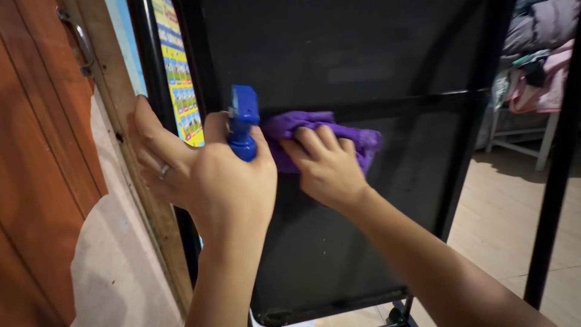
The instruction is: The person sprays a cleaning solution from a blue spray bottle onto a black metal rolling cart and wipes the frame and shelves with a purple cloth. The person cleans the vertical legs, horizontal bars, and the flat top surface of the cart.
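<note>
Purple cloth [330, 130] lies pressed under the right hand [327, 166]'s spread fingers, left hand [227, 181] clutching a blue sprayer [243, 124]

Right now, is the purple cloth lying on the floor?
No, the right hand presses the purple cloth flat against the black panel, well above the floor.

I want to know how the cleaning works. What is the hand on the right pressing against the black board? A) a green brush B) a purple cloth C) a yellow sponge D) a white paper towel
B: the right hand lies flat on a crumpled purple cloth against the black board.
</note>
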